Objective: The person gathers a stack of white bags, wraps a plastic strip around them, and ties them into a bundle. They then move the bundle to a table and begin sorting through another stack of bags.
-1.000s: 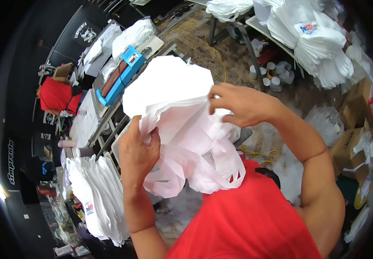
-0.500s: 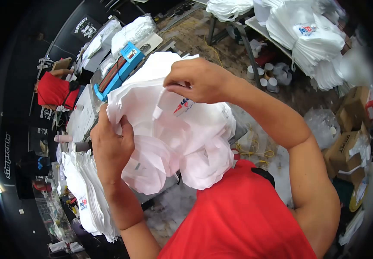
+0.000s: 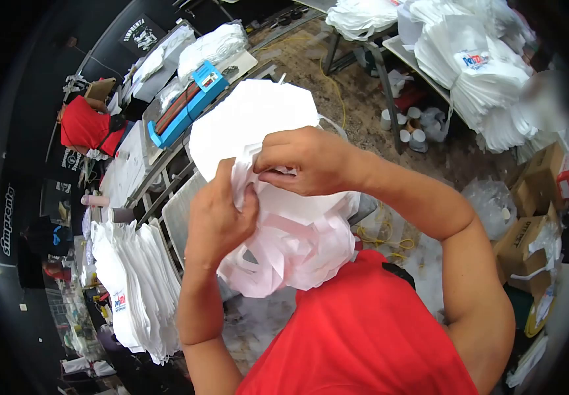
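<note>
Held thing: a bundle of white bags [image 3: 258,115], raised in front of the chest, above the person's red shirt [image 3: 363,329]; its flat top fans upward and its looped handles hang down toward the shirt.
Left hand: the left hand [image 3: 217,217] is clenched on the bundle's left edge from below, thumb pressed on the near side, with the bags rising above it and to its right.
Right hand: the right hand [image 3: 304,161] lies across the middle of the bundle with fingers curled, pinching a layer just beside the left thumb; the two hands nearly touch.
Bundle against hands: wedged between them, the top clear of both, the lower loops hanging under the right wrist.
Left side: a hanging stack of bags [image 3: 133,283] well below the left elbow; a blue box [image 3: 185,105] on a rack behind the bundle.
Far left: another person in red [image 3: 83,125], bent at a table.
Upper right: a heap of printed bags [image 3: 475,66] on a table; white cups [image 3: 406,125] on the floor under it.
Right edge: cardboard boxes [image 3: 534,230].
</note>
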The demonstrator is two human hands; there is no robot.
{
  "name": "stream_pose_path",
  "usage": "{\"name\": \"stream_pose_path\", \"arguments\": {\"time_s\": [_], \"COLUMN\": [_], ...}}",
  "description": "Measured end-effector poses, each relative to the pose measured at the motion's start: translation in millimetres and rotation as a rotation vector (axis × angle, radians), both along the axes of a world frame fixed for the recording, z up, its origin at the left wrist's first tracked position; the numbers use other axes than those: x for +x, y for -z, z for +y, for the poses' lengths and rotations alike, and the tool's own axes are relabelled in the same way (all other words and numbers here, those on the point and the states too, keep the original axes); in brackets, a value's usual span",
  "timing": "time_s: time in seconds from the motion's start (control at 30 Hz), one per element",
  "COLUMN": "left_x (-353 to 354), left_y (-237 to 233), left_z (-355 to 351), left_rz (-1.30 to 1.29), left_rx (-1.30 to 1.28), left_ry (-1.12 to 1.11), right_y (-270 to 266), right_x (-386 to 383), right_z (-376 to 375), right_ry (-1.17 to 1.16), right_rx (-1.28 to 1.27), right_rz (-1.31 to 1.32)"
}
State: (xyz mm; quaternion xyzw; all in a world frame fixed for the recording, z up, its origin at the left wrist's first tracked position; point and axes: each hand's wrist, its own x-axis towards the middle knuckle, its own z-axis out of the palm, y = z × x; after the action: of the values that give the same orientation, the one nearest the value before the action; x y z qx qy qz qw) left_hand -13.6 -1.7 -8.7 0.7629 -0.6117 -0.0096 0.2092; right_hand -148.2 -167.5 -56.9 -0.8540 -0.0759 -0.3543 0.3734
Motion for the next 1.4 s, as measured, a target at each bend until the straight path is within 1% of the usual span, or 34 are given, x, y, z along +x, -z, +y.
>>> {"name": "stream_pose_path", "arguments": {"time_s": [0.03, 0.1, 0.13, 0.17, 0.2, 0.23, 0.27, 0.3, 0.33, 0.37, 0.43, 0.47, 0.53, 0.6, 0.67, 0.73, 0.77, 0.8, 0.83, 0.87, 0.9, 0.93, 0.97, 1.03, 1.1, 1.13, 1.17, 1.2, 1.23, 1.27, 1.3, 1.33, 1.37, 1.4], "left_x": [-3, -4, -5, -7, -8, -7, -5, -2, -3, -2, 0, 0, 0, 4, 12, 16, 19, 21, 17, 16, 13, 5, -2, 11, 23, 35, 28, 14, 1, -6, -12, -25, -41, -66], "left_y": [6, 14, 18, 22, 24, 25, 25, 24, 17, 11, 3, 0, -6, -12, -19, -34, -42, -46, -50, -60, -71, -76, -79, -78, -63, -56, -57, -62, -71, -95, -114, -110, -92, -68], "left_z": [1, 6, 6, 6, 6, 8, 10, 13, 19, 26, 38, 42, 50, 58, 69, 85, 93, 105, 114, 126, 137, 143, 149, 172, 182, 190, 183, 166, 149, 131, 113, 97, 77, 62], "left_rz": [0.045, 0.022, 0.023, 0.074, 0.127, 0.128, 0.152, 0.175, 0.117, 0.118, 0.061, 0.013, -0.021, -0.057, -0.027, -0.009, 0.005, 0.019, -0.021, 0.014, 0.050, 0.017, -0.016, 0.015, 0.073, 0.218, 0.221, 0.202, 0.189, 0.169, 0.142, -0.004, -0.067, -0.138], "left_rx": [-0.019, -0.099, -0.105, -0.044, 0.015, 0.006, 0.056, 0.106, 0.056, 0.049, 0.071, 0.063, 0.044, 0.030, 0.032, 0.019, 0.003, -0.035, -0.149, -0.133, -0.118, -0.208, -0.298, -0.281, -0.575, -0.643, -0.656, -0.642, -0.632, -0.394, -0.151, 0.014, 0.001, -0.048], "left_ry": [0.016, 0.085, 0.081, 0.053, 0.025, 0.019, -0.011, -0.040, -0.011, -0.018, 0.030, 0.060, 0.085, 0.107, 0.057, 0.061, 0.073, 0.051, 0.042, 0.025, 0.008, -0.071, -0.149, -0.150, -0.373, -0.398, -0.402, -0.438, -0.470, -0.087, 0.296, 0.484, 0.713, 0.778], "right_y": [2, 7, 9, 11, 13, 13, 15, 20, 29, 39, 64, 81, 106, 116, 121, 125, 127, 132, 135, 138, 140, 140, 142, 142, 128, 113, 107, 140, 105, 71, 70, 69, 68, 53], "right_x": [-3, -9, -11, -13, -15, -18, -26, -32, -35, -36, -35, -31, -18, -8, 5, 19, 27, 36, 43, 50, 56, 59, 58, 48, 20, -7, -46, -82, -99, -109, -110, -113, -113, -110], "right_z": [1, 3, 4, 5, 6, 5, 3, -4, -14, -22, -34, -41, -64, -79, -91, -104, -111, -118, -122, -126, -128, -129, -127, -120, -108, -100, -89, -100, -44, 11, 18, 23, 28, 30], "right_ry": [0.010, 0.045, 0.080, 0.075, 0.052, 0.028, -0.021, -0.025, 0.133, 0.289, 0.512, 0.506, 0.473, 0.441, 0.402, 0.458, 0.456, 0.499, 0.541, 0.539, 0.534, 0.529, 0.529, 0.659, 0.820, 0.573, 0.345, -0.180, -0.396, -0.616, -0.603, -0.587, -0.571, -0.389], "right_rx": [0.003, 0.000, 0.001, -0.002, 0.048, 0.097, 0.305, 0.297, 0.215, 0.134, -0.021, -0.026, 0.027, 0.017, 0.007, 0.108, 0.100, 0.155, 0.212, 0.209, 0.278, 0.347, 0.344, 0.170, 0.464, 0.994, 1.129, 1.296, 1.408, 1.527, 1.524, 1.603, 1.679, 1.680], "right_rz": [-0.003, -0.013, -0.026, -0.024, -0.038, -0.052, 0.163, 0.164, 0.133, 0.101, 0.337, 0.341, 0.574, 0.562, 0.558, 0.459, 0.456, 0.435, 0.414, 0.414, 0.460, 0.507, 0.507, 0.384, 0.402, 0.397, 0.363, 0.453, 0.400, 0.334, 0.327, 0.214, 0.095, 0.019]}}
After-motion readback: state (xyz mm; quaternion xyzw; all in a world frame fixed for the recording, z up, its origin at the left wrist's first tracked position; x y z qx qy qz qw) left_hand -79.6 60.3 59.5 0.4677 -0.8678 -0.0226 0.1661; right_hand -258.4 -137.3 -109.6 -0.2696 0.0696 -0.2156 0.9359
